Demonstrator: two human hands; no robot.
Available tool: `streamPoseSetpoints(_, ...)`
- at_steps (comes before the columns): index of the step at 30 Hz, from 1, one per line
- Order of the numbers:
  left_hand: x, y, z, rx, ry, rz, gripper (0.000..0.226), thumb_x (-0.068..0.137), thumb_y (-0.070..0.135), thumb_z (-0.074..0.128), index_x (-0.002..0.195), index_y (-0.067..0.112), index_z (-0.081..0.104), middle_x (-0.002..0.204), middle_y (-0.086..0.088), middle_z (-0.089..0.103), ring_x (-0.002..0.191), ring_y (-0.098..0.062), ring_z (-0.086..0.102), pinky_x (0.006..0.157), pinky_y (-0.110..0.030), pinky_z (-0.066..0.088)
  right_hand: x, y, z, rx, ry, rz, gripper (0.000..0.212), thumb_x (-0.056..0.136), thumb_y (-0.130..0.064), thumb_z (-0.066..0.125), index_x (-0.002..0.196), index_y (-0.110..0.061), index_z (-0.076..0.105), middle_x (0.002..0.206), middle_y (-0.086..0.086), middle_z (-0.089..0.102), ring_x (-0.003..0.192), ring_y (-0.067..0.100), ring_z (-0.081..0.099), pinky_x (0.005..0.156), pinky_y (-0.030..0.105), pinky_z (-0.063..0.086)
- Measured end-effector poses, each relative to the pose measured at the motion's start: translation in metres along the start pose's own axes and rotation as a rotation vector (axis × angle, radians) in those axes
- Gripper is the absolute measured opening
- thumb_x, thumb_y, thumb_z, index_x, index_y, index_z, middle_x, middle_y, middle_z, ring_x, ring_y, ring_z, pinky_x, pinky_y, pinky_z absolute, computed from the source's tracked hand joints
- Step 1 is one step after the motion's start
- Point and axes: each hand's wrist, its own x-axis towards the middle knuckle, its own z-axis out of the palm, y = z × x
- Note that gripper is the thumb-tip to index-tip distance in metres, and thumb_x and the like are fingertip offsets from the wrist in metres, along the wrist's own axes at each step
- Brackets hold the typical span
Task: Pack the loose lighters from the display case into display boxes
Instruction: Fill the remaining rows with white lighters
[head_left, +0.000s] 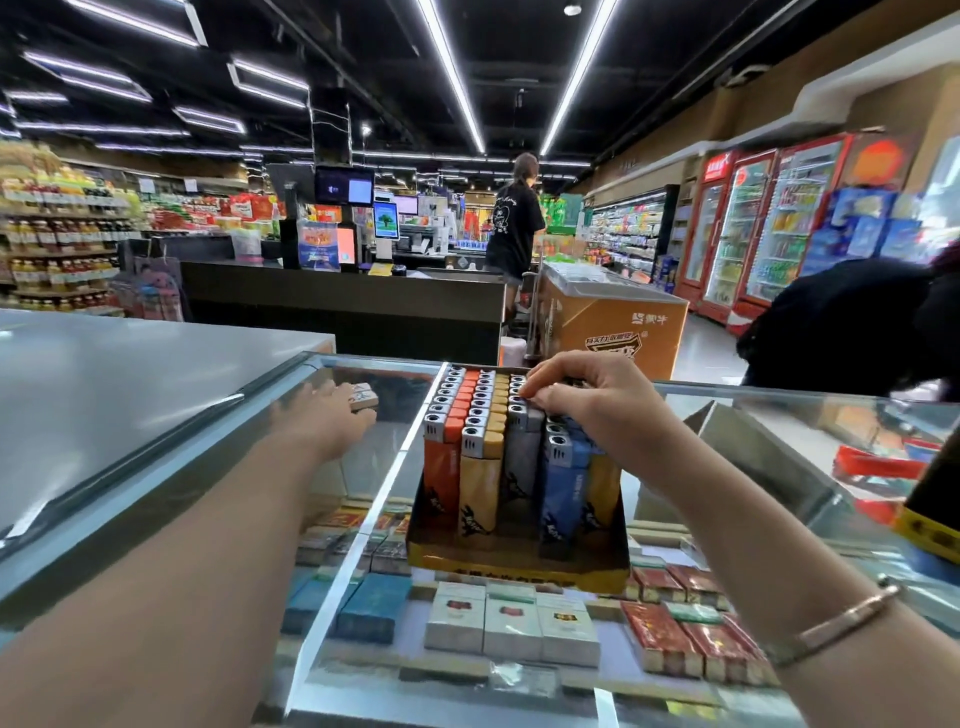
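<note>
A yellow display box (519, 564) stands on the glass display case (779, 415), packed with upright rows of orange, tan, grey and blue lighters (480, 415). My right hand (582, 400) sits over the box's far right rows, fingers curled, with thumb and forefinger pinching the top of a grey lighter (519, 410) that stands in the box. My left hand (322, 415), blurred, stretches out to the left of the box with its fingers straight. Its fingertips are at a few loose lighters (363, 396) lying there.
Cigarette packs (511, 626) lie under the glass below the box. A grey counter (130, 374) adjoins on the left, and a yellow-and-black item (930, 519) stands at the right edge. A person in black bends at the far right; another stands by the checkout.
</note>
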Motion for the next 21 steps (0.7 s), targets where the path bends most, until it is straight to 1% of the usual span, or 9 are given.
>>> streamPoseSetpoints(3,-0.004,0.004,-0.005,0.029,0.06,-0.01,0.05,0.09,0.04,0.036,0.136,0.021,0.039,0.146,-0.007,0.033,0.131,-0.028,0.031,0.102,-0.044,0.03,-0.001,0.0,0.0,-0.021,0.0,-0.019,0.025,0.086,-0.003,0.057,0.073,-0.021,0.069,0.095,0.008,0.066,0.091,0.015,0.062,0.077,0.021,0.049)
streamPoseSetpoints(6,-0.008,0.004,-0.011,0.078,0.055,-0.041,0.051,0.088,0.042,0.036,0.132,0.018,0.044,0.14,-0.012,0.035,0.125,-0.03,0.032,0.096,-0.043,0.034,-0.001,0.0,0.0,-0.024,-0.002,-0.018,0.023,0.086,-0.004,0.057,0.074,-0.019,0.069,0.101,0.011,0.063,0.097,0.019,0.059,0.086,0.029,0.049)
streamPoseSetpoints(8,-0.008,0.002,-0.01,0.096,0.047,-0.046,0.055,0.089,0.046,0.035,0.136,0.018,0.039,0.144,-0.011,0.029,0.129,-0.03,0.026,0.1,-0.044,0.03,-0.001,0.0,0.0,-0.026,0.003,-0.015,0.022,0.086,-0.003,0.057,0.075,-0.018,0.069,0.102,0.012,0.063,0.099,0.021,0.059,0.087,0.031,0.049)
streamPoseSetpoints(11,-0.005,-0.002,-0.006,0.05,0.032,-0.033,0.053,0.089,0.047,0.038,0.135,0.019,0.037,0.15,-0.008,0.023,0.139,-0.028,0.015,0.11,-0.046,0.017,-0.002,0.0,0.0,-0.018,0.008,-0.011,0.022,0.086,-0.003,0.056,0.076,-0.017,0.069,0.094,0.009,0.067,0.091,0.02,0.063,0.077,0.025,0.051)
streamPoseSetpoints(14,-0.004,-0.003,-0.005,-0.093,0.049,-0.054,0.05,0.085,0.05,0.045,0.125,0.02,0.043,0.132,-0.008,0.048,0.119,-0.026,0.043,0.099,-0.044,0.038,-0.003,-0.001,0.0,-0.025,-0.002,-0.009,0.022,0.086,-0.003,0.056,0.075,-0.018,0.068,0.086,0.006,0.067,0.075,0.017,0.063,0.069,0.024,0.051)
streamPoseSetpoints(16,-0.007,-0.001,-0.007,-0.056,0.078,-0.062,0.059,0.084,0.055,0.048,0.131,0.02,0.038,0.134,-0.008,0.046,0.12,-0.027,0.041,0.094,-0.043,0.04,-0.003,-0.002,-0.001,-0.037,-0.011,-0.02,0.023,0.086,-0.003,0.055,0.075,-0.018,0.068,0.084,0.005,0.066,0.068,0.006,0.059,0.06,0.015,0.047)
streamPoseSetpoints(18,-0.009,-0.001,-0.011,0.028,0.047,-0.089,0.071,0.083,0.063,0.045,0.138,0.019,0.033,0.142,-0.011,0.038,0.128,-0.031,0.033,0.097,-0.045,0.036,-0.002,-0.002,-0.002,-0.044,-0.015,-0.025,0.021,0.086,-0.003,0.055,0.076,-0.016,0.068,0.082,0.005,0.065,0.066,0.004,0.057,0.057,0.013,0.045)
streamPoseSetpoints(20,-0.009,-0.001,-0.015,0.054,-0.034,-0.08,0.071,0.082,0.067,0.043,0.128,0.014,0.047,0.133,-0.012,0.047,0.12,-0.03,0.043,0.092,-0.041,0.04,-0.002,-0.002,-0.002,-0.029,-0.024,-0.029,0.021,0.086,-0.002,0.055,0.075,-0.015,0.068,0.07,-0.001,0.063,0.053,-0.003,0.052,0.048,0.009,0.039)
streamPoseSetpoints(21,-0.009,-0.001,-0.018,0.024,-0.074,-0.061,0.065,0.081,0.066,0.046,0.116,0.012,0.055,0.118,-0.011,0.057,0.107,-0.026,0.053,0.084,-0.037,0.046,-0.002,-0.001,-0.002,-0.024,-0.026,-0.03,0.022,0.086,-0.002,0.055,0.075,-0.015,0.068,0.067,-0.004,0.061,0.048,-0.005,0.05,0.046,0.007,0.037)
